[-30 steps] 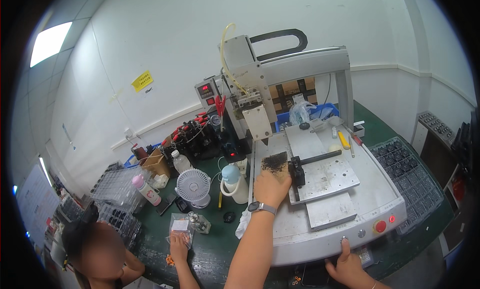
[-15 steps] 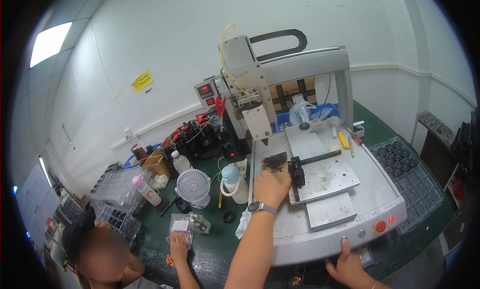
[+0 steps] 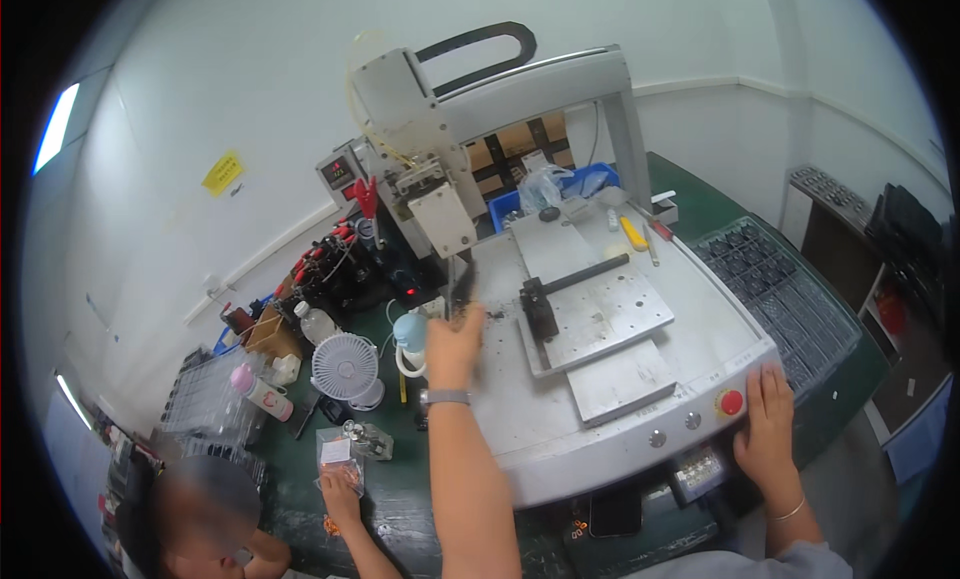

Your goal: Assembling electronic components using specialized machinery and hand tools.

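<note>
Here we go: machine (image 3: 540, 434) straight ahead of me, plate (image 3: 603, 327) on its bed, bin (image 3: 503, 205) behind, tray (image 3: 808, 341) off right; over left, fan (image 3: 345, 367), bottle (image 3: 316, 324) just behind it, bag (image 3: 334, 453) nearer me.

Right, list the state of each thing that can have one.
Wearer's left hand: gripping dark flat pad
Wearer's right hand: open, beside red round button
Grey control box: display lit red
Black rectangular phone: screen dark
Clear plastic tray: black parts at far end
White round fan: spin unclear

Pale wall (image 3: 270, 99), bright ceiling light (image 3: 56, 129)
</note>
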Demonstrator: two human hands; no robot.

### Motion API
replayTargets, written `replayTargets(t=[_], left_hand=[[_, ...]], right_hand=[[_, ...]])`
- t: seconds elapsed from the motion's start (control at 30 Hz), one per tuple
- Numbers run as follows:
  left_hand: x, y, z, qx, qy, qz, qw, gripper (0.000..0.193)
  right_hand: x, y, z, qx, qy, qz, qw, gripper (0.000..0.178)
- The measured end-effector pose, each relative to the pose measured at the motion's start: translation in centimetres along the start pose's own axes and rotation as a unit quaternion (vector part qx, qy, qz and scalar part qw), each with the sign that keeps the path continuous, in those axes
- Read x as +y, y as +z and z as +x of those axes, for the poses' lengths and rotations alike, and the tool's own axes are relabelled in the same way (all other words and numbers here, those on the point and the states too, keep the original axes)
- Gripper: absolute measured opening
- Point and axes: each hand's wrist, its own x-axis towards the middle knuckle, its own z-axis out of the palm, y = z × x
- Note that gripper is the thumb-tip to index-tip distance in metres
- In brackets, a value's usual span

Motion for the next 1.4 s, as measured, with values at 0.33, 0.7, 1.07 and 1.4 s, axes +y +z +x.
replayTargets(t=[0.33, 0.7, 1.07, 1.4], left_hand=[[-1.1, -0.3, -0.3, 0.000, -0.036, 0.010, 0.999, 0.053], [0.1, -1.4, -0.9, -0.062, -0.027, 0.177, 0.982, 0.063], [0.0, 0.6, -2.2, -0.086, 0.037, 0.306, 0.947, 0.062], [1.7, 1.5, -3.2, -0.047, 0.098, 0.386, 0.916, 0.055]], right_hand=[[1.6, -1.2, -0.4, 0.023, -0.050, 0.085, 0.995, 0.061], [1.4, -4.8, 2.7, 0.041, -0.097, -0.024, 0.994, 0.037], [13.1, 9.1, 18.6, -0.191, 0.009, 0.044, 0.980, 0.015], [13.4, 14.3, 21.2, -0.333, 0.008, -0.022, 0.942, 0.026]])
